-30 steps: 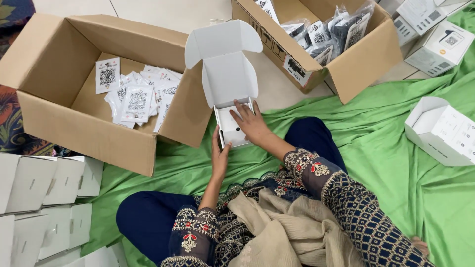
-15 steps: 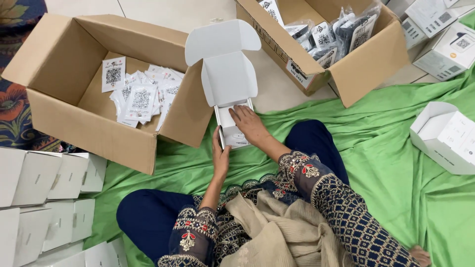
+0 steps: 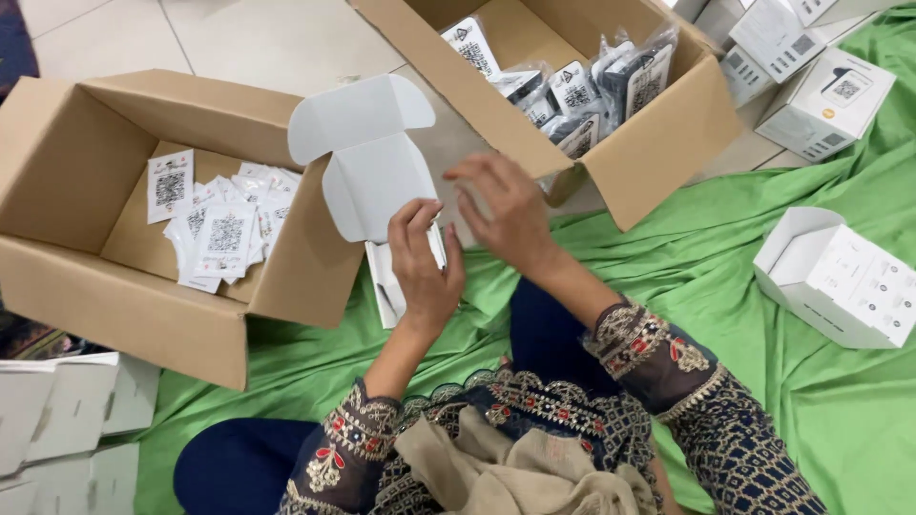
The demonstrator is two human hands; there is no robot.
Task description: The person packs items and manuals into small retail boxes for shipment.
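Observation:
A small white carton box [image 3: 367,172] stands on the green cloth [image 3: 811,410] in front of my knees, its rounded lid flap raised. My left hand [image 3: 425,267] grips the box's right side, thumb and fingers curled over its edge. Just to the right of the box, my right hand [image 3: 506,210] hovers with the fingers apart and nothing in it. Both forearms wear dark patterned sleeves.
A big cardboard box [image 3: 114,305] at left holds several white printed cards [image 3: 224,234]. Another cardboard box [image 3: 658,162] at the top holds bagged packets [image 3: 582,95]. An open white box [image 3: 840,277] lies at right, more white boxes [image 3: 825,100] at top right, and stacked ones [image 3: 57,410] at bottom left.
My right hand has lifted off the white box's inside and now hovers open beside it. My left hand has moved up onto the box's side.

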